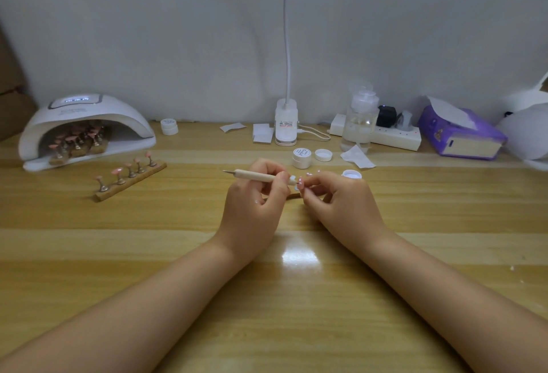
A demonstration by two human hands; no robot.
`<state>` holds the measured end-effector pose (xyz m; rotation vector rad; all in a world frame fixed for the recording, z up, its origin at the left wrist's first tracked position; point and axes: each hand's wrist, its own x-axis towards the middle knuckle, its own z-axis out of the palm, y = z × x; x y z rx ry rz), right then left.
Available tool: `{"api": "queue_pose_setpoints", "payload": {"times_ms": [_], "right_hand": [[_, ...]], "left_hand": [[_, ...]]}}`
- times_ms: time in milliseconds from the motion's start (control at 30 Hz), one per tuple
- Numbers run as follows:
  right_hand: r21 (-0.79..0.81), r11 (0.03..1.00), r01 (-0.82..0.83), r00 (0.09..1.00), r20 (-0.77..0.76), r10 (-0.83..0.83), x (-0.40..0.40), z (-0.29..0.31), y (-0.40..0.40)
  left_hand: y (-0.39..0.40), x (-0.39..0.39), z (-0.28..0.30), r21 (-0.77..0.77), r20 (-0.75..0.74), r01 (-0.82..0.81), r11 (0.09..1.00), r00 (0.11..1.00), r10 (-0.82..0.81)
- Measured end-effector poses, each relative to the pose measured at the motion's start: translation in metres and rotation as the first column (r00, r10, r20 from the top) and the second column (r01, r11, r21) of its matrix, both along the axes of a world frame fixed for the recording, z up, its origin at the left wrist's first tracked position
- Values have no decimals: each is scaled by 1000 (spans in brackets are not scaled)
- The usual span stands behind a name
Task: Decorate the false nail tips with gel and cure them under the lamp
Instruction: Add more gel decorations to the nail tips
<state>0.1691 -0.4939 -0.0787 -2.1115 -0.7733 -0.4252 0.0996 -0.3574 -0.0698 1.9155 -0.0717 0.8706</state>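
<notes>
Basically: wooden desk (89,254), biggest item the curing lamp (86,129) at the far left edge, display lit, a loaded stand of pink tips inside. Just in front of it sits a second nail stand (130,178), five pink false tips on pegs, out in the open. Mid-desk toward the far edge: open gel pot (301,158), its lid (323,155) just beside. Hands close together at desk centre. Left hand (255,203) grips a wooden dotting pen (255,176), metal tip pointing left. Right hand (341,200) pinches something small at the pen's near end; what it is can't be told. Judgement: tool prep, wiping or loading the tip. To do it well: brace wrists on the desk, keep the pick-up tiny, hold the pen steady, and leave the uncured tips untouched.
</notes>
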Motion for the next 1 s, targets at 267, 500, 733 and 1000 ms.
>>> {"api": "queue_pose_setpoints", "payload": {"times_ms": [267, 500, 733, 1000], "right_hand": [[4, 1000, 2, 1000, -10, -2, 0, 1, 0], [4, 1000, 8, 1000, -16, -8, -1, 1, 0], [28, 999, 19, 1000, -20, -19, 0, 0, 0], [25, 1000, 12, 1000, -25, -12, -1, 1, 0]], "left_hand": [[1, 1, 0, -7, 3, -1, 1000, 1000, 1], [0, -1, 3, -33, 144, 18, 999, 990, -13], [0, 0, 2, -25, 143, 12, 1000, 990, -9], [0, 1, -1, 0, 32, -3, 1000, 999, 3]]}}
